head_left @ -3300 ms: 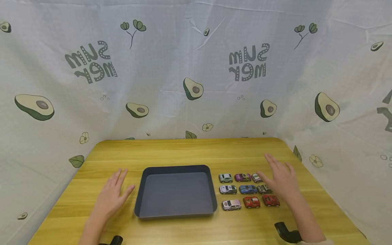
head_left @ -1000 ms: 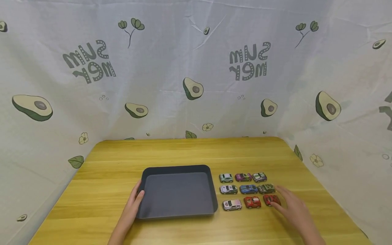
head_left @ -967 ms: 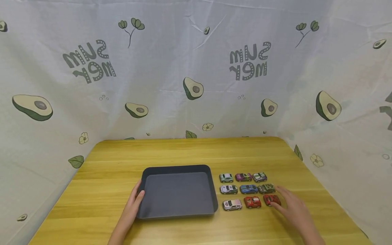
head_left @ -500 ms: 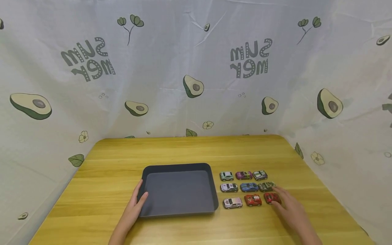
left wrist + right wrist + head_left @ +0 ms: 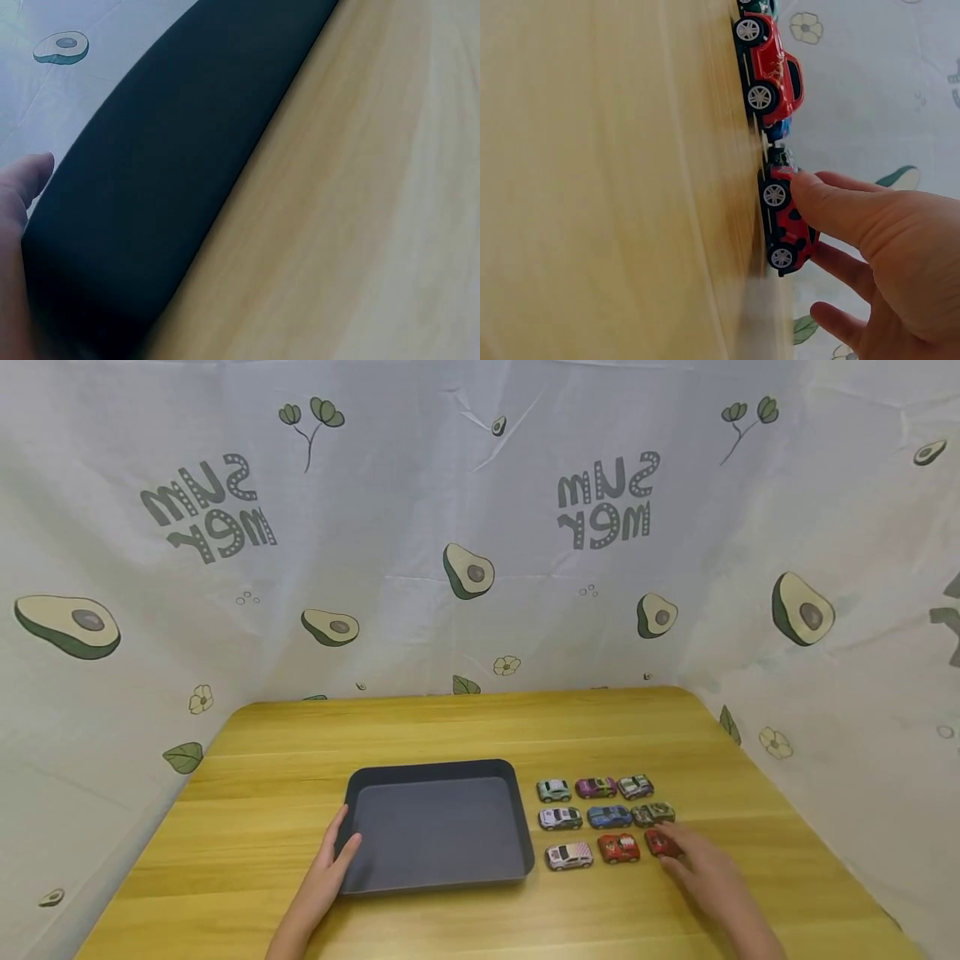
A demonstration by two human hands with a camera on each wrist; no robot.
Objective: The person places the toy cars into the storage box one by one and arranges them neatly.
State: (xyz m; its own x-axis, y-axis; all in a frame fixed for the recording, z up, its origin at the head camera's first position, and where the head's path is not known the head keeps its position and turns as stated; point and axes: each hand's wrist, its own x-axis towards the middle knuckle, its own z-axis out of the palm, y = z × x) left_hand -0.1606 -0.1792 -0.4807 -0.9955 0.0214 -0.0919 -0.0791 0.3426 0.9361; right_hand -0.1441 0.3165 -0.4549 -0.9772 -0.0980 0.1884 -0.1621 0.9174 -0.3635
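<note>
The right hand (image 5: 701, 872) reaches the small red toy car (image 5: 660, 843) at the near right corner of the block of nine little toy cars on the yellow wooden table (image 5: 450, 727). In the right wrist view the thumb and fingers (image 5: 832, 202) curl round this car's body, with the thumb on its top, and all its wheels sit on the wood. The car lies just ahead of the fingers, with its long side running left to right. Another red toy car (image 5: 618, 848) sits just beside it. The left hand (image 5: 330, 877) is well apart, with its fingers gripping the left rim of the dark grey flat plastic tray (image 5: 517, 827).
</note>
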